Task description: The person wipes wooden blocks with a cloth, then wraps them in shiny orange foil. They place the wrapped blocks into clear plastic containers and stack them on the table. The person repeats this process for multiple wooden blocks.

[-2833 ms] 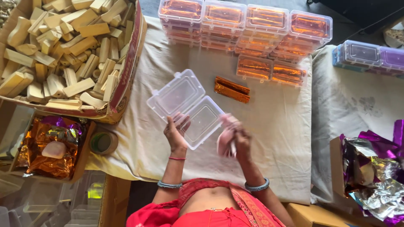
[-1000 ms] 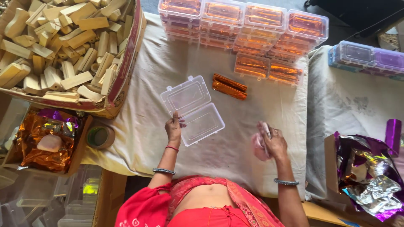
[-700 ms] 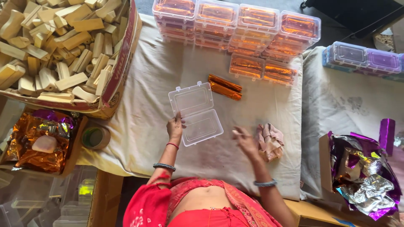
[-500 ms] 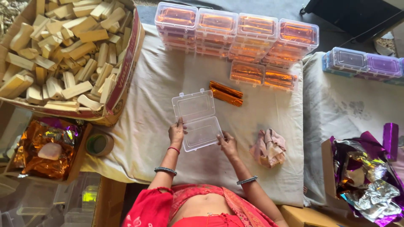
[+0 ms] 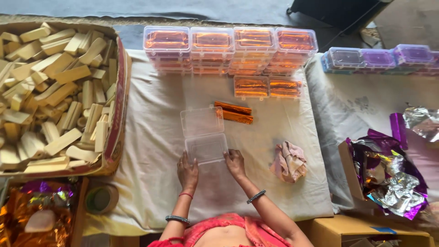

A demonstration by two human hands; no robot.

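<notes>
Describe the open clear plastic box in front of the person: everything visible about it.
The clear plastic box is a small, transparent, rectangular hinged case lying open and flat on the white cloth. Its lid half points away from the person, with small clasp tabs on the far edge; the tray half is nearer and looks empty. The left hand and right hand touch the tray's near corners. Two orange foil-wrapped bars lie just beyond its right side.
</notes>
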